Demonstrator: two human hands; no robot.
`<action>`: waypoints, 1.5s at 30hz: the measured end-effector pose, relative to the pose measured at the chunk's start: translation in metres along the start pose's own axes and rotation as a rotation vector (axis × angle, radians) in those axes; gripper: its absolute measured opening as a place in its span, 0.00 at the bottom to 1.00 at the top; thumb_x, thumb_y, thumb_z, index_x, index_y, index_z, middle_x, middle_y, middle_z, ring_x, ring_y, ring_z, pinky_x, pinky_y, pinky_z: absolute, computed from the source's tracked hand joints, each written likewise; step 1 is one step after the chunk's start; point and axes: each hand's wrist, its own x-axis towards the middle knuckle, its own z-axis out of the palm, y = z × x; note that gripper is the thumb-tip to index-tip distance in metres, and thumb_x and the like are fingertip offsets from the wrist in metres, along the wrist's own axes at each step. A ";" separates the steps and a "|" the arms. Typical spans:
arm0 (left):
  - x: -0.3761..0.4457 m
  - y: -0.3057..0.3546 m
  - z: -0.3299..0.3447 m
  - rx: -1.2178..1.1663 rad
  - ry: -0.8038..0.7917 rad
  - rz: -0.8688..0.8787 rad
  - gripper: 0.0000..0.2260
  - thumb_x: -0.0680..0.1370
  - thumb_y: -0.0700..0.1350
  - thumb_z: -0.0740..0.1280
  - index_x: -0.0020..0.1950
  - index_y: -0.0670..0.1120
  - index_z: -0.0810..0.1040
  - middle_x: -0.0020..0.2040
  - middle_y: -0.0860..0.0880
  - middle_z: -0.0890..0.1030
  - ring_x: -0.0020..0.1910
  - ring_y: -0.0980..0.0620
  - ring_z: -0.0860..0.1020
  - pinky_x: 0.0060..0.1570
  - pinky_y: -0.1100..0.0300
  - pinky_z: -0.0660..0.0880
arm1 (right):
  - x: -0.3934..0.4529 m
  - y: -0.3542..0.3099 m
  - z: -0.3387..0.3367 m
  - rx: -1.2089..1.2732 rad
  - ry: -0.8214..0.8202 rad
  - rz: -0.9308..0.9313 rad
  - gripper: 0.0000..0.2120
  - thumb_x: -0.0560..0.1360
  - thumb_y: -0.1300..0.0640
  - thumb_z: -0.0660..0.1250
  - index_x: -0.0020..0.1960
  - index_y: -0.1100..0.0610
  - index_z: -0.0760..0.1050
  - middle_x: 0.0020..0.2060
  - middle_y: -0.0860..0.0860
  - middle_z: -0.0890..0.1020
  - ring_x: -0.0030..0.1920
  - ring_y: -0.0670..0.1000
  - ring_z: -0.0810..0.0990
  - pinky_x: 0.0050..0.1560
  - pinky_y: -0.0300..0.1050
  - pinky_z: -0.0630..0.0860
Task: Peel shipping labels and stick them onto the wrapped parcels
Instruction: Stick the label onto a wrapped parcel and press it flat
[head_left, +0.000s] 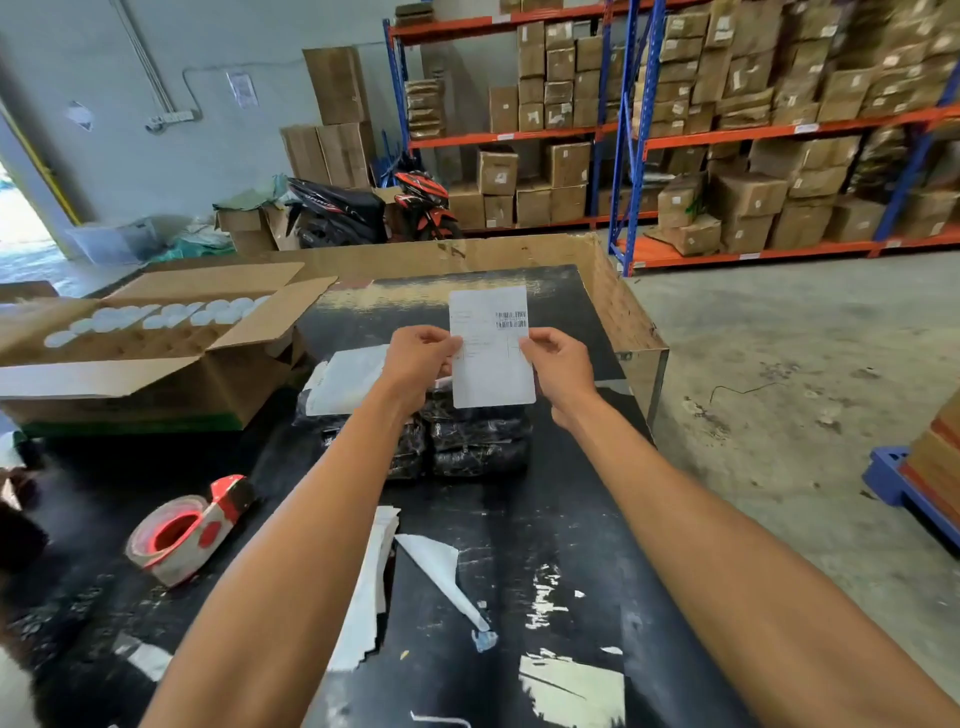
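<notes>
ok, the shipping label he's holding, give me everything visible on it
The shipping label is a white rectangular sheet with rounded corners, held upright in portrait and facing the camera above the black wrapped parcels. A barcode sits near its upper right; faint printed lines run across the upper left and middle, too small to read. The lower half looks blank. The left hand pinches its left edge and the right hand its right edge, at about mid-height. It looks flat and uncreased. Whether any backing is peeled cannot be told.

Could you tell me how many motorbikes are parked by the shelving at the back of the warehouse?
2. A black motorbike stands left of the blue shelf upright, and a red-and-black motorbike stands just right of it, against the lowest shelf. Boxes could hide others.
</notes>
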 end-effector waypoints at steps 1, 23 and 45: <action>0.008 0.000 -0.001 0.012 0.007 -0.001 0.05 0.79 0.37 0.71 0.42 0.39 0.81 0.40 0.43 0.82 0.34 0.50 0.76 0.41 0.57 0.78 | 0.005 -0.001 0.005 -0.054 0.043 -0.010 0.06 0.78 0.53 0.71 0.53 0.50 0.84 0.48 0.45 0.86 0.53 0.48 0.84 0.57 0.50 0.81; 0.095 -0.013 -0.009 0.308 -0.018 -0.188 0.03 0.73 0.31 0.74 0.44 0.32 0.82 0.37 0.38 0.83 0.27 0.46 0.81 0.41 0.48 0.85 | 0.064 -0.005 0.033 -0.624 0.088 0.102 0.32 0.72 0.51 0.76 0.72 0.55 0.68 0.60 0.58 0.82 0.59 0.59 0.81 0.54 0.51 0.78; 0.098 -0.033 -0.007 0.697 0.041 0.073 0.09 0.68 0.32 0.69 0.32 0.43 0.74 0.29 0.43 0.73 0.30 0.49 0.69 0.32 0.56 0.72 | 0.044 0.010 0.043 -0.734 0.088 -0.085 0.15 0.78 0.58 0.66 0.64 0.56 0.76 0.51 0.55 0.84 0.50 0.56 0.82 0.42 0.44 0.73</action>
